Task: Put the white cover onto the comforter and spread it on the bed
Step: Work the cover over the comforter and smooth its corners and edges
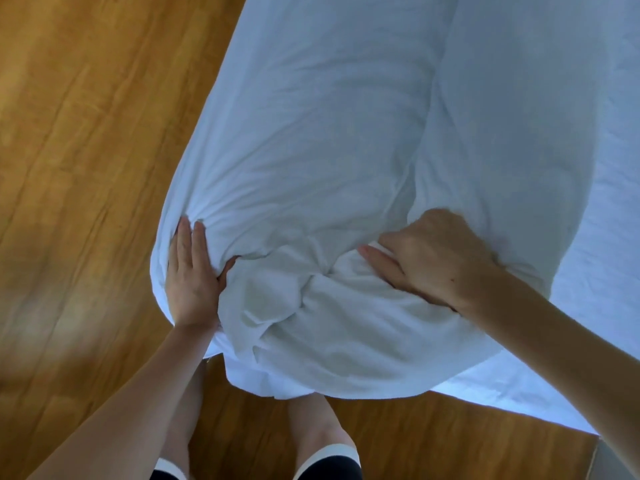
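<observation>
The white cover [311, 133] lies over the near end of the bed [616, 237] as a long puffed roll, with the comforter [311, 327] bunched inside its near end. My left hand [192, 275] lies flat against the left side of the bunch, fingers straight and thumb tucked into a fold. My right hand [429, 258] grips the fabric on the right side of the bunch, fingers curled over a fold. The bundle's near end hangs past the bed edge, above my feet.
Wooden floor [86, 168] runs along the left and under the bundle. My two feet [311, 455] in black-and-white slippers stand just below the hanging end. The bed sheet stretches off to the right edge of view.
</observation>
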`<state>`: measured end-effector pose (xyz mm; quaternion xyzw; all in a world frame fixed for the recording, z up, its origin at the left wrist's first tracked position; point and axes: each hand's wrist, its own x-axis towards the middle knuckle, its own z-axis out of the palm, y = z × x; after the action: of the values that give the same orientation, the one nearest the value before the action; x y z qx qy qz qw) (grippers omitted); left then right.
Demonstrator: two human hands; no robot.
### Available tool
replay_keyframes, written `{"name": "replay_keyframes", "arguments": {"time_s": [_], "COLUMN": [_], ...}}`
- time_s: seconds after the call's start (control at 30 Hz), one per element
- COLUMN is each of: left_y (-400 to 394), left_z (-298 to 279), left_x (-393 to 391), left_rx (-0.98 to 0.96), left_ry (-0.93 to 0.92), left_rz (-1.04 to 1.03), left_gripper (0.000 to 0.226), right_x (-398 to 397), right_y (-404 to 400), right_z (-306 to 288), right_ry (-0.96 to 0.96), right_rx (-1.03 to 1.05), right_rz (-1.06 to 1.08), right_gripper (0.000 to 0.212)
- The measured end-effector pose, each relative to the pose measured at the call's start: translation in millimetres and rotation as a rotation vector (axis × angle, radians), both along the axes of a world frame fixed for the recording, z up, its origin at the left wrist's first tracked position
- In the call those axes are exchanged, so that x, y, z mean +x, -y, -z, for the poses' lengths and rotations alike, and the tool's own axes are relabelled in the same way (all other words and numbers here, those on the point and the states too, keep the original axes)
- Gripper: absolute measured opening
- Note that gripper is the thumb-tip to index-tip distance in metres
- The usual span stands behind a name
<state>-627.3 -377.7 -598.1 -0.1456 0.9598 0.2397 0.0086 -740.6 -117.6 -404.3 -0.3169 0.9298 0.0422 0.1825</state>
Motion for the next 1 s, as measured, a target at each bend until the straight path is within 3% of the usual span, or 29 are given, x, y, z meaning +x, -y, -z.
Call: {"name": "replay_keyframes", "arguments": {"time_s": [0.07,0.17,0.23,0.33,0.47,0.67,0.83,1.0], "left_y": [0.4,1.1,-0.1,0.6,2.0,0.9,1.7,0.6], "left_z": [2.2,2.1,0.4,-2.4,-2.6,-8.5,-10.1,-16.2], "left_x": [-0.1,-1.0,0.9,2.9,5.3,6.6,9.5,8.4], "left_rx": [0.001,0.004,0.007,-0.025,-0.028,0.013,0.024,0.025], "left_ry": [-0.018,-0.054,-0.063,-0.082,-0.125,-0.115,-0.101,-0.086], "left_rz": [0.003,-0.024,-0.039,-0.017,0.042,0.027,0.0,0.01], "left_gripper": [0.08,0.077,0.074,0.069,0.062,0.059,0.059,0.06], "right_x": [19.0,59.9,94.7,141.2,134.3,118.4,98.6,79.6], "right_y": [-22.7,-70.9,-104.6,-142.1,-142.8,-125.5,-109.9,-80.3], "right_z": [-20.7,-58.3,-65.7,-22.6,27.8,16.3,17.4,24.4], "right_ry": [-0.224,-0.335,-0.366,-0.337,-0.275,-0.188,-0.143,-0.156], "right_rx": [-0.228,-0.425,-0.401,-0.266,-0.161,-0.108,-0.099,-0.24], "right_rz": [0.039,0.14,0.217,0.357,0.454,0.201,-0.049,-0.018], "right_gripper": [0.052,0.053,0.058,0.061,0.054,0.029,0.024,0.023]}}
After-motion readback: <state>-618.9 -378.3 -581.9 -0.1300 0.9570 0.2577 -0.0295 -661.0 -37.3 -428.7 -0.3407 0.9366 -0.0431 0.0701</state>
